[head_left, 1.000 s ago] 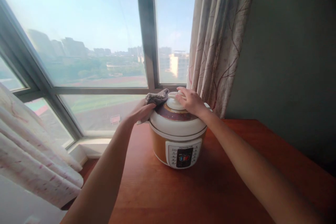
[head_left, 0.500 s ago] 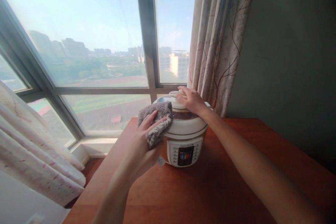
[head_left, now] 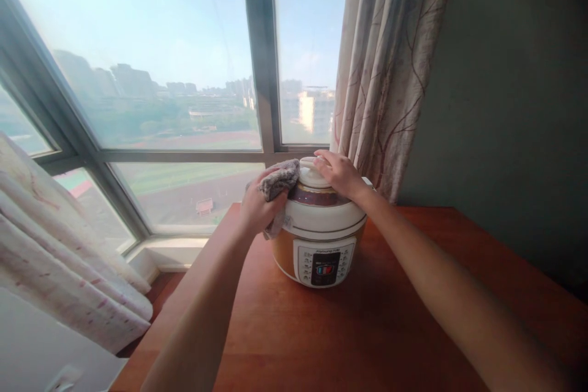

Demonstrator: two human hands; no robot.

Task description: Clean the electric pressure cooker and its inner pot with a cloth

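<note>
An electric pressure cooker (head_left: 327, 220), white and orange-brown with a control panel on its front, stands upright on the wooden table. My right hand (head_left: 340, 174) is closed on the white lid handle (head_left: 312, 166) at its top, partly covering it. My left hand (head_left: 263, 202) is wrapped round a fluffy grey cloth (head_left: 281, 179). The bunched cloth touches the lid's left edge, and part of it hangs down the cooker's left side. Some of my left fingers are hidden in the cloth.
The reddish-brown table (head_left: 285, 343) ends on the left, where the floor shows below. Large windows (head_left: 179, 116) with grey frames stand behind it. A patterned curtain (head_left: 390, 73) hangs behind on the right, another curtain (head_left: 64, 257) at left. A dark wall (head_left: 509, 86) is at right.
My left hand has shifted up and back along the cooker's left side, and the cloth is now bunched instead of spread flat. My right hand stays on the lid handle.
</note>
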